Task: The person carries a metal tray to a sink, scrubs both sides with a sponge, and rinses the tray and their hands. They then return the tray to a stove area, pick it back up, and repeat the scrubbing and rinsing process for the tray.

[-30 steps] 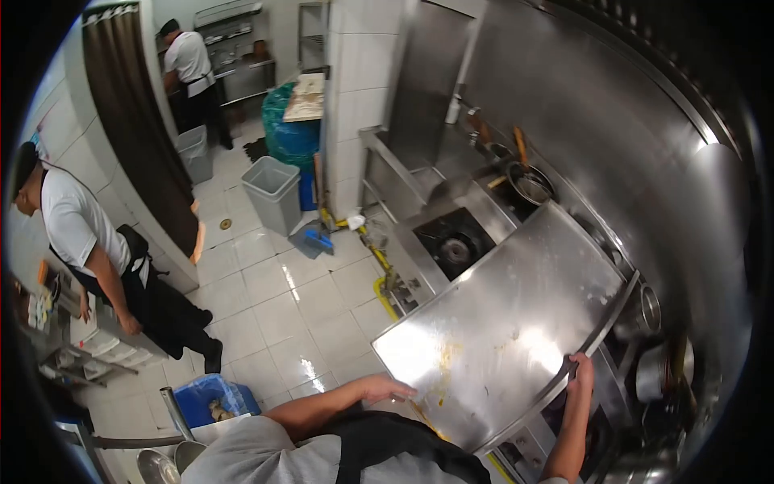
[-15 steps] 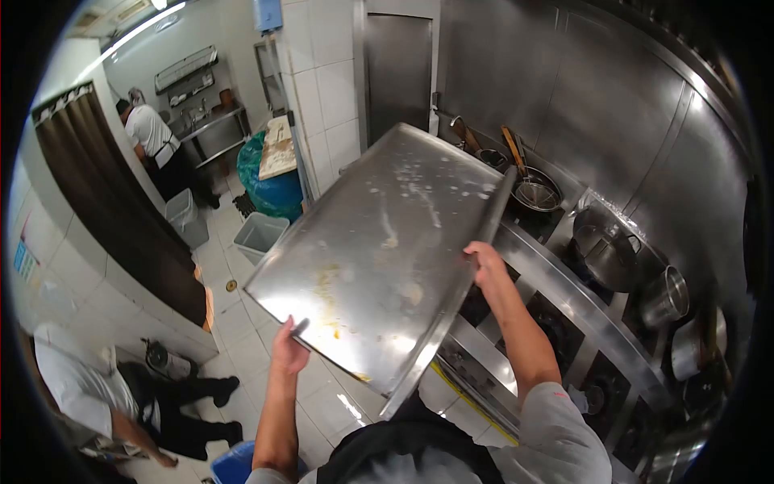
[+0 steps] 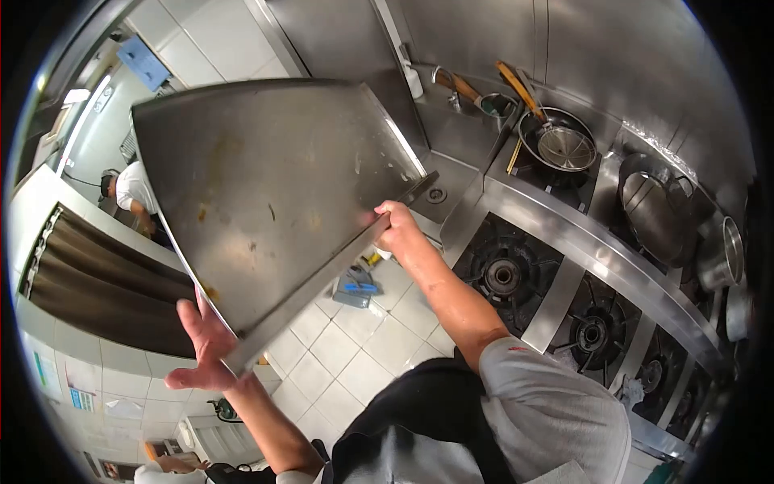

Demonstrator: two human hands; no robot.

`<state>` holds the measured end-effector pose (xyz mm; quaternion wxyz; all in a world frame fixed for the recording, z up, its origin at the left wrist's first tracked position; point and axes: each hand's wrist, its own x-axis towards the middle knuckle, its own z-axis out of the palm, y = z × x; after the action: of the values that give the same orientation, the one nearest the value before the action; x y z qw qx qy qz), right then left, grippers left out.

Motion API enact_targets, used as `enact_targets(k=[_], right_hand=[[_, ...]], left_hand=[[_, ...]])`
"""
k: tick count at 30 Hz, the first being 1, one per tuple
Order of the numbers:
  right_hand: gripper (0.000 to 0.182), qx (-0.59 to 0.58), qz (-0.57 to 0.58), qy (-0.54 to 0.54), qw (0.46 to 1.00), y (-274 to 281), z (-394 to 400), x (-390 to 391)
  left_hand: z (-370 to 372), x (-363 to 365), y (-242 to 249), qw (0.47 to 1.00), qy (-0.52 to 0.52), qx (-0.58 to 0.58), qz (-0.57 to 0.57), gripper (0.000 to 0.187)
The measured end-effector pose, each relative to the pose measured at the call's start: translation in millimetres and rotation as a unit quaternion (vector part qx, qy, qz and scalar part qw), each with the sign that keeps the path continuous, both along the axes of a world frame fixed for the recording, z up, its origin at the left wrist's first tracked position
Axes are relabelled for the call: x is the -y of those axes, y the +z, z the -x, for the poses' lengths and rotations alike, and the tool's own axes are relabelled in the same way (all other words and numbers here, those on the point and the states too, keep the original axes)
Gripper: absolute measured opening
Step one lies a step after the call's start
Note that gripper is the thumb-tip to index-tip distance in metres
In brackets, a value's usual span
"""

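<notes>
A large stainless steel sheet (image 3: 266,185) with folded edges is held up, tilted, before my chest. Yellowish stains and pale marks dot its face. My right hand (image 3: 395,227) grips its near right edge, thumb on the upper side and the other fingers hidden underneath. By the near left corner, my left hand (image 3: 205,343) has its thumb and fingers spread, with the palm against the sheet's edge.
On the right runs a gas range with burners (image 3: 502,277), a frying pan with a strainer (image 3: 567,148) and pots (image 3: 653,210). A dustpan (image 3: 355,286) lies on the tiled floor. A person in white (image 3: 133,189) stands beyond a brown curtain (image 3: 105,282).
The sheet has turned and swung left and up, with its stained end now leftward. My left hand has changed from gripping its edge to spread fingers. The view has turned too.
</notes>
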<state>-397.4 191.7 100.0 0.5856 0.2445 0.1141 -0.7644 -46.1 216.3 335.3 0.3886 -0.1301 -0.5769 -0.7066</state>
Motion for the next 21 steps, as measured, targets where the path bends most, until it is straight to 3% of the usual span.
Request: enact_targets(k=[3,6,9,10,12,14,16,19,21], right_hand=[[0.019,0.024,-0.017,-0.022,0.999,-3.8,7.9,11.9],[0.016,0.12,-0.028,-0.038,0.992,-24.0,32.0,34.9],[0.012,0.157,-0.002,-0.051,0.986,-68.8,62.6,67.1],[0.012,0.149,0.011,-0.054,0.987,-86.1,73.3,78.3],[0.012,0.161,0.036,-0.111,0.98,-98.3,94.8,91.0],[0.011,0.159,0.019,-0.179,0.971,-113.0,109.0,105.0],[0.008,0.139,-0.044,-0.249,0.957,-149.3,127.4,121.1],[0.004,0.198,-0.11,-0.318,0.921,-96.3,126.3,126.0],[0.01,0.172,-0.155,-0.332,0.914,-107.8,126.5,136.1]], left_hand=[[48.2,40.0,-7.5,0.998,-0.06,0.011,0.009,0.104],[107.5,66.0,-7.1,0.998,-0.011,0.011,-0.053,0.086],[157.0,122.7,-25.5,0.998,-0.018,0.019,-0.065,0.087],[174.6,135.0,-26.9,0.998,-0.013,0.017,-0.056,0.069],[209.5,173.1,-40.7,0.963,0.208,0.115,-0.129,0.039],[251.8,217.9,-49.3,0.963,0.146,0.103,-0.204,0.017],[285.2,253.9,-59.4,0.96,0.113,0.125,-0.223,0.017],[339.2,307.3,-82.0,0.961,0.035,0.131,-0.243,0.016],[367.0,327.2,-91.7,0.961,0.024,0.152,-0.23,0.015]])
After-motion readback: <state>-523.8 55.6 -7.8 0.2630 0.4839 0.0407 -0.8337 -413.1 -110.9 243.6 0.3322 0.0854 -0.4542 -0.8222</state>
